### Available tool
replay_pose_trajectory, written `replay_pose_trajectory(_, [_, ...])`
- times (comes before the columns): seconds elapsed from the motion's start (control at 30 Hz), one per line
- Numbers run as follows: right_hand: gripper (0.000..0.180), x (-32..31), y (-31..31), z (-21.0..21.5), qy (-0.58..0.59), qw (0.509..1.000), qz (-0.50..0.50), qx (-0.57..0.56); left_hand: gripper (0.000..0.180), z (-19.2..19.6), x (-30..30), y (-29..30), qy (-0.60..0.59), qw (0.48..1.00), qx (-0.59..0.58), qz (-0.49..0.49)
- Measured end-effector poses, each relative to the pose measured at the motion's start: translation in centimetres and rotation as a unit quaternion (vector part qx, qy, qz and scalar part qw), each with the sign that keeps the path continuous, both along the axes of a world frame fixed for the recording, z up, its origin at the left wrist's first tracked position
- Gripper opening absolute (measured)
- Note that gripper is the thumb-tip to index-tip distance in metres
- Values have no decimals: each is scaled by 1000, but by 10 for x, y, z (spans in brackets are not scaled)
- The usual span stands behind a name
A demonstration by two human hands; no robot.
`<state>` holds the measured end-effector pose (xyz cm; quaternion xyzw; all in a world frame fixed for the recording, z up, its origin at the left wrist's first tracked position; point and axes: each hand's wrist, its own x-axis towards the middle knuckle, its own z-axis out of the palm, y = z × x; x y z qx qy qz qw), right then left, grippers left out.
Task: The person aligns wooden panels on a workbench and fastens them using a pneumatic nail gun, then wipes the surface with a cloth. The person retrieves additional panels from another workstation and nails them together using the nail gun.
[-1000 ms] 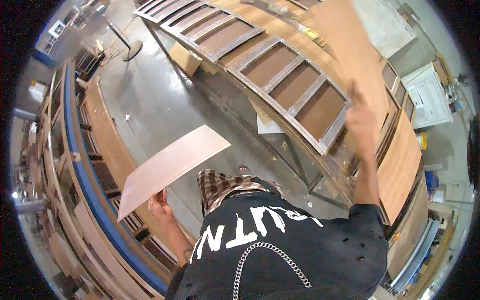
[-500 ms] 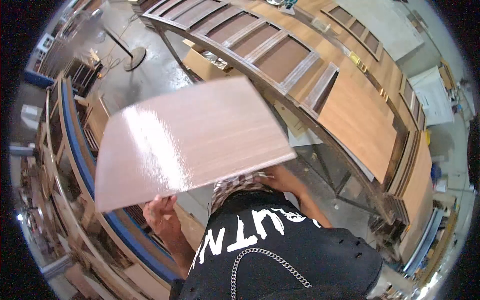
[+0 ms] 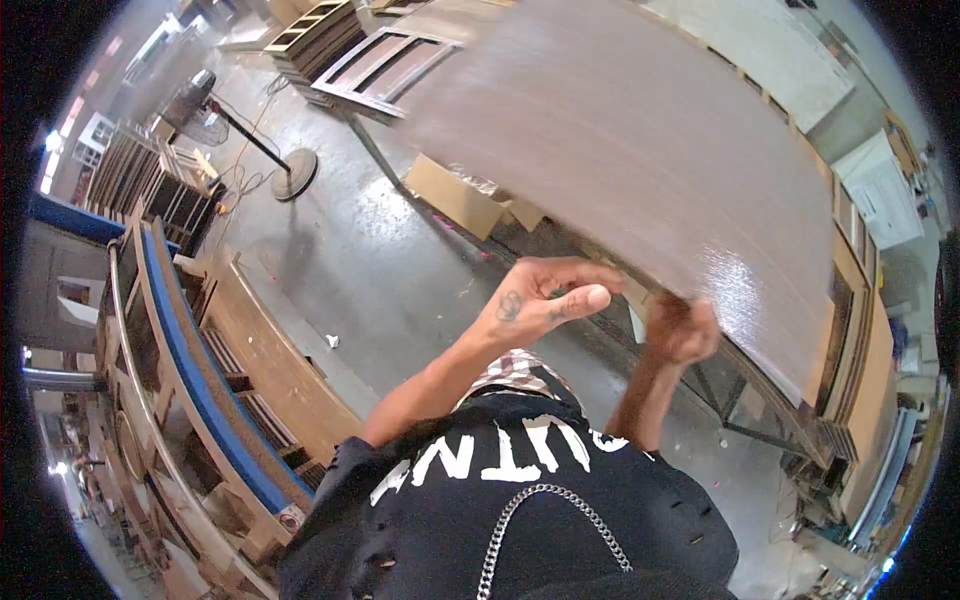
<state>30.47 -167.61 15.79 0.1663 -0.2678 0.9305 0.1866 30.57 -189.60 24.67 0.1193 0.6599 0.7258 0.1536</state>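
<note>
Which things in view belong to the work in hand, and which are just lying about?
In hand:
- large, glossy greyish-brown rectangular panel
- right hand, at its near edge
- left hand, close by

Apparently just around:
- black-poled standing fan with round base
- open brown cardboard box
- small white scrap

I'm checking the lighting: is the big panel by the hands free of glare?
No, a bright white patch of glare shows on the panel, close to the right hand.

A holed black shirt (image 3: 555, 545) with white lettering (image 3: 460, 455) is worn with a silver chain (image 3: 550, 489) and checked bottoms (image 3: 525, 373).
</note>
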Motion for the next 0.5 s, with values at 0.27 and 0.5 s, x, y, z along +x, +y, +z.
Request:
replay_pose_trajectory(0.27, [32,-52,39,52,-130,922,-342,129,45,-156,-52,-170,-208,968,63,124])
replay_pose_trajectory(0.5, [49,-105,-4,99,-328,588,-379,635,46,-201,-116,-309,-265,919,94,276])
